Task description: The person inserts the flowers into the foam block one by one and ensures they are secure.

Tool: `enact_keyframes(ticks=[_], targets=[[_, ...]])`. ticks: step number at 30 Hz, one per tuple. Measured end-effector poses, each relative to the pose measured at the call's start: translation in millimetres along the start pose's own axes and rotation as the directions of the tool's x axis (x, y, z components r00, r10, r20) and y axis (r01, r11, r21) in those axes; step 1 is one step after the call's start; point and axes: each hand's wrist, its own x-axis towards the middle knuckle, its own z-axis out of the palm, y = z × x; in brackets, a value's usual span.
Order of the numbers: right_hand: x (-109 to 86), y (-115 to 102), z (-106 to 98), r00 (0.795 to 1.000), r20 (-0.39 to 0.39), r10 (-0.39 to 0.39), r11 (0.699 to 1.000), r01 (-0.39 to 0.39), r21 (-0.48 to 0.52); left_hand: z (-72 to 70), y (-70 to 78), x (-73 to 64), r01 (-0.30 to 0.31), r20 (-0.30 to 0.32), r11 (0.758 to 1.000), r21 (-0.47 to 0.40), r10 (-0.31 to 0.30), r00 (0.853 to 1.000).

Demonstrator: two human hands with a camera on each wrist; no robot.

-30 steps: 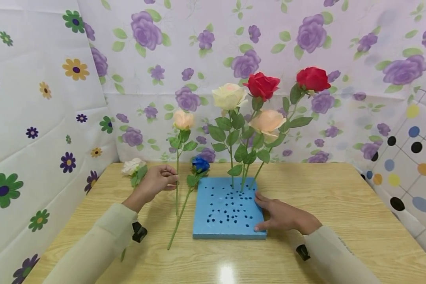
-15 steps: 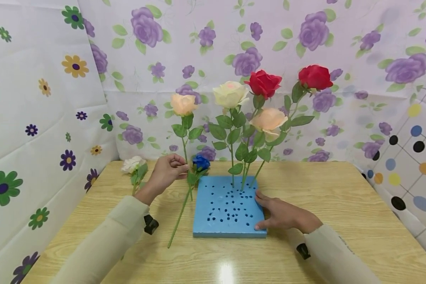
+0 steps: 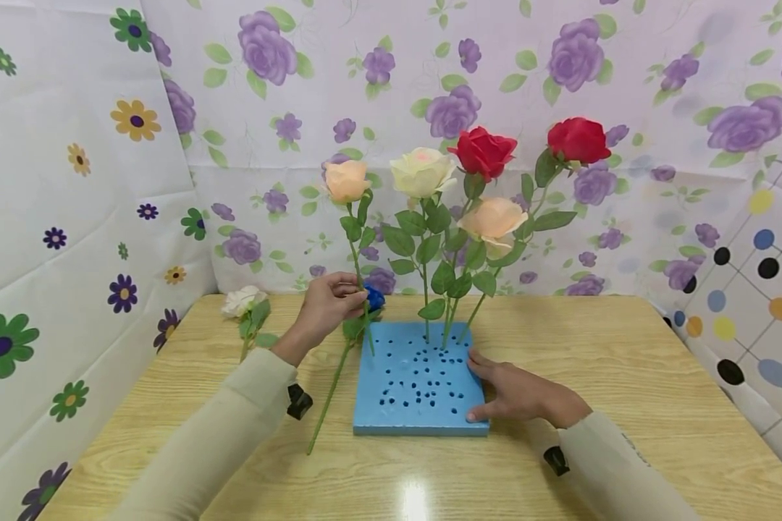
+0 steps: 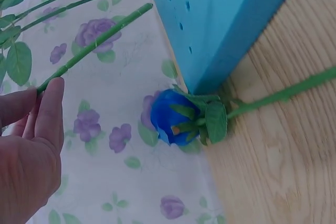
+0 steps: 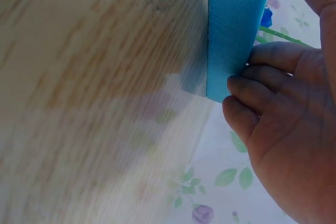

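My left hand [image 3: 329,304] pinches the green stem of a peach rose [image 3: 347,181], held upright with a slight tilt. The stem's lower end overlaps the back left of a blue foam block [image 3: 373,405] full of small holes. In the left wrist view, the bare stem [image 4: 105,38] points past the fingertips towards the block. My right hand [image 3: 521,394] rests against the block's right side, thumb near its front corner and fingers farther back. A blue rose [image 4: 176,119] lies beside the block's left edge, partly behind my left hand in the head view.
Standing in the block's back right are a cream rose [image 3: 422,174], a red rose [image 3: 485,153], another red rose [image 3: 578,141] and a peach rose [image 3: 493,223]. A white rose [image 3: 244,302] lies at the back left of the wooden table [image 3: 625,376]. Patterned cloth hangs around.
My left hand has carried the peach rose rightwards and up, from left of the blue rose to over the block's back left. The right hand has stayed at the block.
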Motion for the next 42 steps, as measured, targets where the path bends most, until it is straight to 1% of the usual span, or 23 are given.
enact_keyframes(ticks=[4, 11, 15, 18, 20, 25, 29, 34, 38, 42], targets=[[1.1, 0, -1, 1.000, -0.004, -0.005, 1.000, 0.005, -0.007, 9.7, 2.1, 4.6, -0.023, -0.014, 1.000, 0.015, 0.023, 1.000], [0.0, 0, -1, 1.000, 0.005, -0.019, 1.000, 0.019, 0.008, 23.1, -1.6, 11.6, -0.039, -0.025, 0.999, 0.011, 0.040, 0.999], [-0.9, -1, -3, 0.999, 0.002, -0.033, 0.999, 0.033, 0.003, 29.8, -1.8, 13.9, -0.070, -0.029, 0.997, 0.015, 0.070, 0.997], [-1.0, -2, -4, 0.999, 0.000, -0.036, 0.999, 0.036, -0.002, 34.6, -4.4, 17.4, -0.082, -0.037, 0.997, 0.013, 0.083, 0.996], [-1.0, -2, -4, 0.999, 0.004, -0.034, 0.999, 0.034, -0.002, 37.7, -7.3, 19.5, -0.084, -0.045, 0.996, 0.012, 0.084, 0.995], [-0.9, -1, -2, 1.000, 0.009, -0.020, 1.000, 0.020, 0.004, 45.3, -15.1, 22.9, -0.086, -0.057, 0.996, -0.029, 0.084, 0.995], [-0.4, 0, 0, 1.000, 0.007, -0.023, 1.000, 0.023, 0.005, 50.3, -20.5, 24.7, -0.091, -0.046, 0.995, -0.046, 0.089, 0.995], [-0.8, 0, 1, 1.000, 0.009, -0.024, 1.000, 0.024, 0.020, 55.8, -25.0, 27.1, -0.085, -0.044, 0.995, -0.056, 0.083, 0.996], [-1.3, -1, 1, 1.000, 0.011, -0.018, 1.000, 0.018, 0.020, 59.7, -27.4, 29.1, -0.101, -0.053, 0.992, -0.074, 0.098, 0.994], [-1.3, -2, 0, 1.000, 0.010, -0.010, 1.000, 0.010, 0.011, 63.0, -28.4, 29.3, -0.115, -0.058, 0.991, -0.065, 0.111, 0.992]])
